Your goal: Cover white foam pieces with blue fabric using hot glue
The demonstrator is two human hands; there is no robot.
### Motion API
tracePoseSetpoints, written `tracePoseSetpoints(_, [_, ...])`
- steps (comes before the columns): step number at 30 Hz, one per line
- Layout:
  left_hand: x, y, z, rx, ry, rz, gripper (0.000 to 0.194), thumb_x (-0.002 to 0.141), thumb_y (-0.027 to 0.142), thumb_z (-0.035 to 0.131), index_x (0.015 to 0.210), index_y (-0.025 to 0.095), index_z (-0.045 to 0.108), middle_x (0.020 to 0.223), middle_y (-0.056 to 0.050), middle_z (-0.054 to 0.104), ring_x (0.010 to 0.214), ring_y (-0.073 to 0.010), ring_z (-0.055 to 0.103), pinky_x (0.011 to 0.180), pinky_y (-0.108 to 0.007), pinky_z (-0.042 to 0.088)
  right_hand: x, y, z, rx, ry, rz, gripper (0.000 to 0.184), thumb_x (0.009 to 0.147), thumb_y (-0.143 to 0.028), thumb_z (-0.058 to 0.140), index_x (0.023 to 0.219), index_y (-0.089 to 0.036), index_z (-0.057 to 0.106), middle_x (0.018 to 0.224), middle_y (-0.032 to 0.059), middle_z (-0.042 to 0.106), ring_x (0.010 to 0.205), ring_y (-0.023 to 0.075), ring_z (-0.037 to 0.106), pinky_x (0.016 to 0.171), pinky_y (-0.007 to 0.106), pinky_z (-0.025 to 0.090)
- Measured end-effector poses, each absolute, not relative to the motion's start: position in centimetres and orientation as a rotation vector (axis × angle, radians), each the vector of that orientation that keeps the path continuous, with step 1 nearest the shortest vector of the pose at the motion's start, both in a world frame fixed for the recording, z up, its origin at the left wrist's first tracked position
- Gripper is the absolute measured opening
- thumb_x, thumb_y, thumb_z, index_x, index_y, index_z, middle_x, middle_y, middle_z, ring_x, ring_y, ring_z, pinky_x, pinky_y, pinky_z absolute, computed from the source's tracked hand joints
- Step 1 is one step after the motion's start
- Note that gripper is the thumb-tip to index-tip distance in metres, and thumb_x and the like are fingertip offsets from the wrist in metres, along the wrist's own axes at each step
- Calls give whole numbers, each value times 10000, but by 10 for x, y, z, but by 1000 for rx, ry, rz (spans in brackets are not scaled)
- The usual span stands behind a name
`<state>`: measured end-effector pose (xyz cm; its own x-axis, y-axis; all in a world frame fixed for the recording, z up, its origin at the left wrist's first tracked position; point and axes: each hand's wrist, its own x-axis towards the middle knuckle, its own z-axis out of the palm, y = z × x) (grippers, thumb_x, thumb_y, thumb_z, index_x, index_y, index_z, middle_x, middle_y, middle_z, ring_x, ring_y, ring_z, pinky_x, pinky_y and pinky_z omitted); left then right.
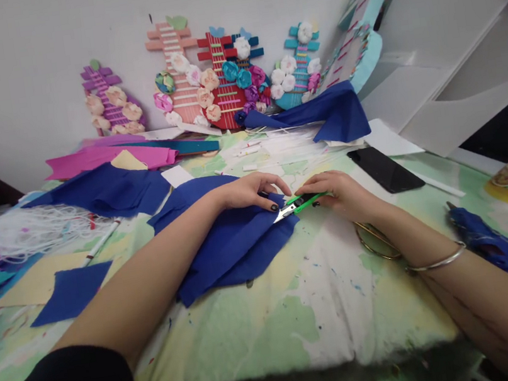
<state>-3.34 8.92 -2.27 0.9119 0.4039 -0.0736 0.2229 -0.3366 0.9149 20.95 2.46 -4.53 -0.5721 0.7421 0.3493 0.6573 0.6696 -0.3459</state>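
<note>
A folded, dark blue sheet [223,239] of cloth or crepe paper lies on the table in front of me. My left hand [254,190] rests over its upper right part, fingers curled and thumb pressed on the sheet. Between the fingers of my right hand [335,194] is a small cutting tool [301,201] with a green-and-black handle and a pointed silver end. I cannot tell whether it is a knife or scissors. Its tip points left and down, against the right edge of the blue sheet. The fingers of my left hand are close to the tool's handle.
Decorated toy guitars [223,80] with paper flowers stand against the wall. A black phone [385,169] and a blue glue gun [500,239] lie to the right. White cord [43,229], a small blue square [71,293] and a pink sheet [110,156] are on the left.
</note>
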Motion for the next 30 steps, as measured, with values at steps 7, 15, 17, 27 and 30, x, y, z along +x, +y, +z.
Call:
tracePoseSetpoints(7, [-31, 85, -27, 2009, 463, 310, 336, 723, 178, 694, 1047, 148, 608, 792, -17, 638, 701, -106, 580, 659, -224, 447, 208, 23, -44, -1096, -2448, 229, 454, 741, -22, 484, 1087, -255, 662, 1047, 48, 670, 967, 220, 590, 884, 388, 376])
tracePoseSetpoints(15, [-30, 80, -29, 2072, 500, 383, 306, 710, 133, 673, 1010, 141, 618, 874, -34, 656, 778, -110, 584, 745, -249, 441, 214, 21, -42, -1045, -2481, 270, 428, 773, -48, 481, 1115, -236, 657, 1051, 56, 673, 950, 214, 597, 842, 347, 409])
tracePoseSetpoints(17, [-29, 80, -29, 2079, 505, 377, 303, 705, 132, 676, 1003, 146, 622, 862, -29, 660, 770, -107, 584, 776, -264, 439, 214, 21, -42, -1034, -2494, 266, 429, 775, -47, 474, 1117, -232, 656, 1049, 57, 672, 941, 211, 598, 829, 339, 413])
tracePoseSetpoints(27, [-30, 79, -29, 2051, 512, 388, 286, 705, 145, 676, 985, 157, 616, 964, -56, 651, 885, -139, 594, 803, -284, 454, 222, 14, -41, -1102, -2446, 267, 410, 779, -62, 469, 1080, -249, 677, 1034, 50, 677, 923, 212, 607, 802, 333, 433])
tracePoseSetpoints(30, [-30, 80, -30, 2053, 515, 393, 290, 704, 139, 677, 986, 155, 610, 1005, -65, 648, 930, -147, 592, 834, -294, 453, 226, 13, -40, -1122, -2434, 284, 407, 777, -69, 472, 1081, -245, 679, 1028, 50, 678, 921, 213, 612, 803, 330, 443])
